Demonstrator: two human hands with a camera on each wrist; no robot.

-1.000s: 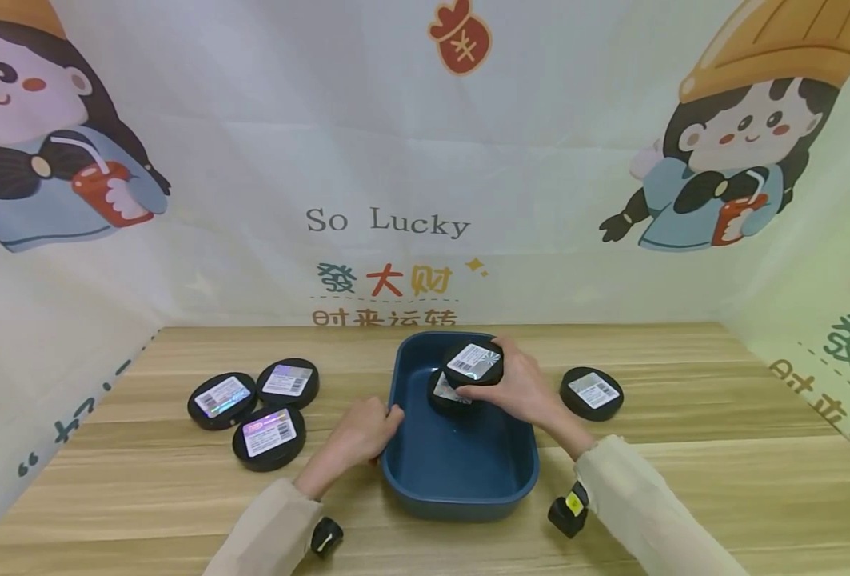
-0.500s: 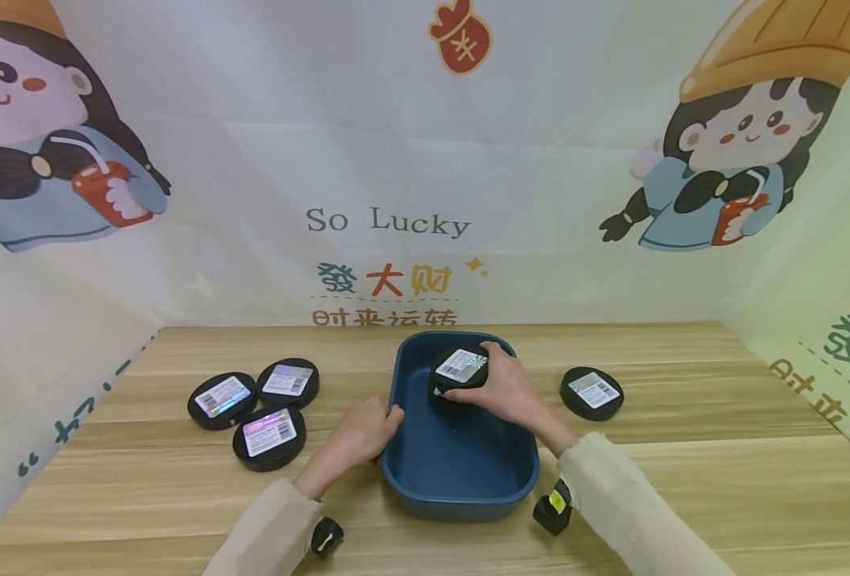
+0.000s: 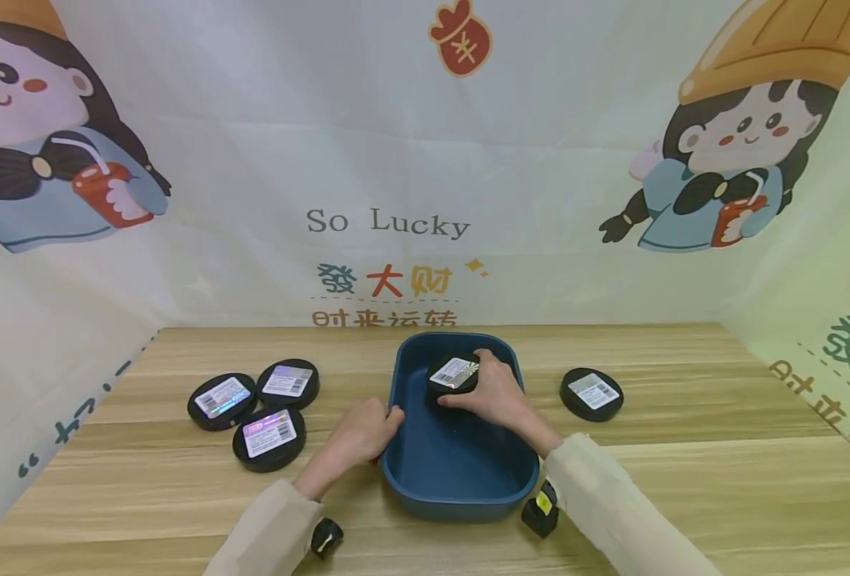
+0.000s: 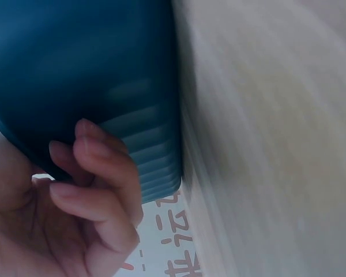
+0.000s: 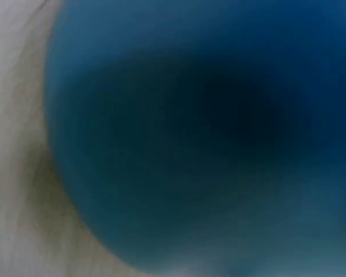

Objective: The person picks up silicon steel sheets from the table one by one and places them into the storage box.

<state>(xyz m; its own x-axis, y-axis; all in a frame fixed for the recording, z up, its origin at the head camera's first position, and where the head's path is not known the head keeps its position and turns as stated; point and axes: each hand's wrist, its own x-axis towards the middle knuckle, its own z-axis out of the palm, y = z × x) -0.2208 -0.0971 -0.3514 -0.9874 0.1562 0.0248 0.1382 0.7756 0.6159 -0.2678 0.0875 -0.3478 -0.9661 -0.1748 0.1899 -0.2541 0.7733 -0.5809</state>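
Note:
Inside the far half of a deep blue plastic bin, my right hand holds a black round disc with a white label, thumb in front and fingers behind. The other disc in the bin is hidden beneath it; I cannot tell whether the two touch. My left hand grips the bin's left rim. In the left wrist view its curled fingers lie against the bin's ribbed outer wall. The right wrist view is filled by the blurred bin, with neither hand nor disc showing.
Three black labelled discs lie grouped on the wooden table to the left. A single disc lies right of the bin. A printed cloth stands behind and along both sides of the table.
My right hand has moved left and down into the bin with its disc, which now covers the disc that showed beneath it. The left hand and the bin have stayed in place.

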